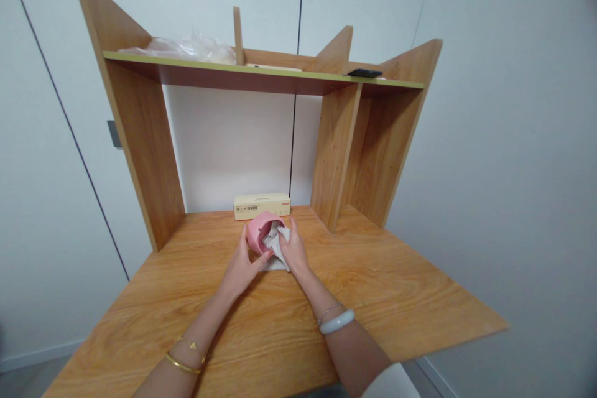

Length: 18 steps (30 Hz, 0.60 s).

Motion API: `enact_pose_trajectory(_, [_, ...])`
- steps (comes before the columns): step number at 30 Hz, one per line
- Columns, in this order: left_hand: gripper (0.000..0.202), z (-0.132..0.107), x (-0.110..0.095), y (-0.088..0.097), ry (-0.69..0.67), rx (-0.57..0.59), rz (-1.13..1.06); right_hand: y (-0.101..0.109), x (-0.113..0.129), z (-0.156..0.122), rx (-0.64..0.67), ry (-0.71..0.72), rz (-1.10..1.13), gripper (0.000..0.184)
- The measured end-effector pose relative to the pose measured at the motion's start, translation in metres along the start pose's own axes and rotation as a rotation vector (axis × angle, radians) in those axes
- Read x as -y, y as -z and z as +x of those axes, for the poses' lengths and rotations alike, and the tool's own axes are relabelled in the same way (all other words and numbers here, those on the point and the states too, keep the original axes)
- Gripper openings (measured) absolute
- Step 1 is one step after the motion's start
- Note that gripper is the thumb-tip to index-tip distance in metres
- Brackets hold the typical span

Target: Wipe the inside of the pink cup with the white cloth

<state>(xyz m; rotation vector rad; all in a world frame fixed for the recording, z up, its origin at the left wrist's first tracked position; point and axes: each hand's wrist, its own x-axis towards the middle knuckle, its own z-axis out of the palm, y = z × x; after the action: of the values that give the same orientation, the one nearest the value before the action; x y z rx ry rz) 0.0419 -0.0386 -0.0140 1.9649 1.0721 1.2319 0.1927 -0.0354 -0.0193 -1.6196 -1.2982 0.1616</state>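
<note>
From my remote seat I count two hands at work over one wooden desk [289,342]. The left hand [243,262] curls around the near left side of one pink container [254,233], fingers on its outer wall and thumb reaching along the lower edge of its mouth. The right hand [293,251] pinches one pale grey cloth [277,263], part of which is tucked into the container's opening while the rest hangs below. I see the container tilted on its side, mouth turned to the right, above the middle of the desk; I can't tell whether it touches the wood.

Just behind it stands one cream box [262,207] with dark lettering and a small red mark. I count two ornaments on the left wrist, a gold bangle [183,364] and a thin bracelet with a charm [193,345], and two on the right, a pale bangle [337,321] and a fine chain [329,311].

Around all this I have one wooden shelf unit [261,79], with two short dividers above its long board and one upright panel [336,155] beneath. On that board lie one heap of clear plastic [186,50] at the left and one flat black item [364,73] toward the right.
</note>
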Motion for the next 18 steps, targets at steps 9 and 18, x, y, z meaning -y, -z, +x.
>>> enact_pose_trajectory(9, [0.079,-0.002,-0.010,0.005,0.004,0.004,0.109,0.011,0.010,0.000,0.051,-0.046,-0.316,0.071])
enact_pose_trajectory(18, [0.081,-0.004,-0.015,0.014,-0.051,0.105,0.277,0.021,0.010,0.000,0.083,0.116,-0.503,0.075])
